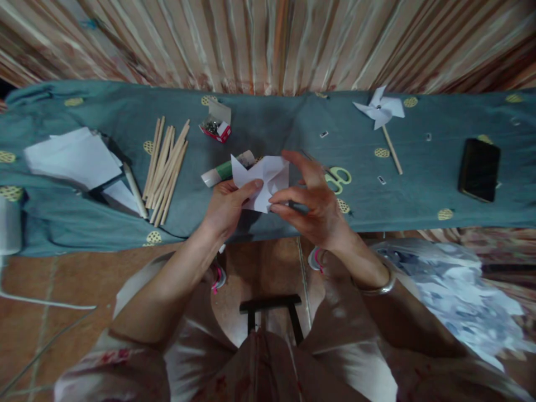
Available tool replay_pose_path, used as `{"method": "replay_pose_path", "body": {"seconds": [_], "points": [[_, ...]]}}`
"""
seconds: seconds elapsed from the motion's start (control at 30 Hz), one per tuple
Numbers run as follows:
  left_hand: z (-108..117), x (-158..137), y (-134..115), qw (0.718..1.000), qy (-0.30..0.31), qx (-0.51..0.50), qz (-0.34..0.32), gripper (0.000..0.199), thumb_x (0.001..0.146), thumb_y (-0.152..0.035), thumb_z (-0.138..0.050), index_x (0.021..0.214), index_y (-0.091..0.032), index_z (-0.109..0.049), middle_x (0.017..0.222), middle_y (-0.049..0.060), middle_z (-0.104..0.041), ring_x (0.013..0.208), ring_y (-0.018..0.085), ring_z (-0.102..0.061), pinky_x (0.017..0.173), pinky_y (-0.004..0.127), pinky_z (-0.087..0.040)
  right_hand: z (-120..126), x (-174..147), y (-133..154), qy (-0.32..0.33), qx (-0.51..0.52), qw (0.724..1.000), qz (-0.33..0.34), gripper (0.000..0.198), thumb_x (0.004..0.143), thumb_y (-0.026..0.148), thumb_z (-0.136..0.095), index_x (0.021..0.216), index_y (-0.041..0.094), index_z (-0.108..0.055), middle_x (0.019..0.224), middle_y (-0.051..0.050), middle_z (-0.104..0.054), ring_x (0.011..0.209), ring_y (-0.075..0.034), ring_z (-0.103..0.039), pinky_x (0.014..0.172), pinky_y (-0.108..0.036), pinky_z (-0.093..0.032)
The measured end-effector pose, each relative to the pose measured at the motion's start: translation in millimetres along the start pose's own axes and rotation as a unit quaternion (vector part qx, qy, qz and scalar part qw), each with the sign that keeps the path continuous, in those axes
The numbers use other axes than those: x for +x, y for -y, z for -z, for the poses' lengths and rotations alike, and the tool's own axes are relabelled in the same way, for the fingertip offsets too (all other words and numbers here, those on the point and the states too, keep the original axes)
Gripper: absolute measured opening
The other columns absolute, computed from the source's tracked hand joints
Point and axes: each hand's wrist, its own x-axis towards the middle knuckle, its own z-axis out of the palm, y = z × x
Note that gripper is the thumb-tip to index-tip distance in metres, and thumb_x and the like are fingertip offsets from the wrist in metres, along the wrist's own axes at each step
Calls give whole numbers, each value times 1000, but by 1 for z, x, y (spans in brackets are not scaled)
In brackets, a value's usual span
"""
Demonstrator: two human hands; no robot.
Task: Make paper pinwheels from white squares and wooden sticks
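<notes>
A white paper pinwheel (272,170), with cut and partly folded blades, is held up above the near side of the cloth-covered table. My left hand (229,207) grips its lower left part, thumb pressed on the paper near the middle. At its right edge, my right hand (316,201) has fingertips closed on the lower corner, while another finger touches the top right corner. Just behind the paper lies a glue stick (224,170), partly covered. Scissors with light green handles (338,180) rest beside my right hand, their blades partly hidden by it.
Wooden sticks (167,173) lie in a bunch at left, near a marker-like stick (134,190) and stacked white paper (73,159). An open small box (216,123) holds metal bits. Rightward are a finished pinwheel (382,109) and a phone (479,169). A plastic bag (456,296) sits below.
</notes>
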Motion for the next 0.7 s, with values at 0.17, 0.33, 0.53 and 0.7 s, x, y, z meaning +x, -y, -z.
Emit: {"method": "replay_pose_path", "body": {"seconds": [0.17,0.33,0.53,0.7], "points": [[-3,-2,3,1000,-7,-13,3,18,62,-31,-84,72,-20,-73,75,5,-75,72,20,-70,65,31,-56,-2,0,-1,-27,23,999,-32,7,85,27,-64,81,29,-69,149,2,-44,142,-26,-36,111,-48,-42],[-5,-5,6,1000,-5,-1,6,19,61,-33,-84,69,-21,-73,78,4,-75,73,19,-69,68,30,-56,-7,2,-5,-58,5,998,-33,9,84,26,-64,78,32,-67,148,5,-47,143,-27,-36,121,-49,-28],[-3,-7,9,1000,4,9,-13,22,58,-34,-85,73,-21,-75,79,3,-75,76,19,-68,73,32,-55,-9,4,-3,-80,-5,996,-44,8,83,25,-65,75,27,-66,144,0,-52,142,-26,-38,117,-49,-33],[-2,-6,11,1000,3,11,-25,19,59,-32,-85,71,-22,-75,77,2,-75,75,18,-67,73,31,-54,-10,4,-2,-74,-13,995,-61,10,84,25,-64,75,29,-67,144,3,-52,142,-25,-37,118,-51,-33]]}}
